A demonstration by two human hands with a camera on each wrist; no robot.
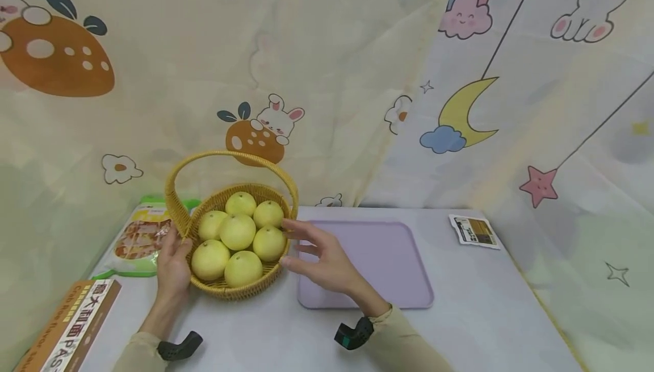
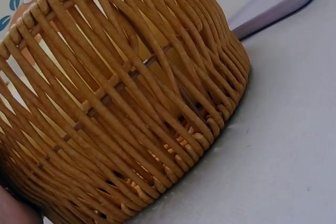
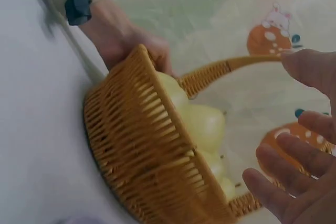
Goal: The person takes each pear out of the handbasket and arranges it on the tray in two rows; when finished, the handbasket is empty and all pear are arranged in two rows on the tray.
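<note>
Head view: from above, facing forward and down, farthest back; basket [image 1: 232, 293] left of frame centre, tray [image 1: 368, 264] right of it, backdrop [image 1: 347, 105] across upper frame. Left wrist view: low, very near basket wall, tray edge at upper right. Right wrist view: rolled sideways, near, facing basket side, backdrop at right. Head and left wrist views share basket, tray.

Seven round yellow-green fruits [image 1: 237, 232], one yellow-brown woven basket [image 1: 236, 292].
One flat lilac rectangular tray [image 1: 368, 267], one brown-and-white box [image 1: 71, 326], one green-edged plastic bag [image 1: 139, 238], one white-and-brown packet [image 1: 475, 231], two black wrist-worn devices [image 1: 354, 335], two bare hands: left hand [image 1: 175, 264], right hand [image 1: 323, 255].
</note>
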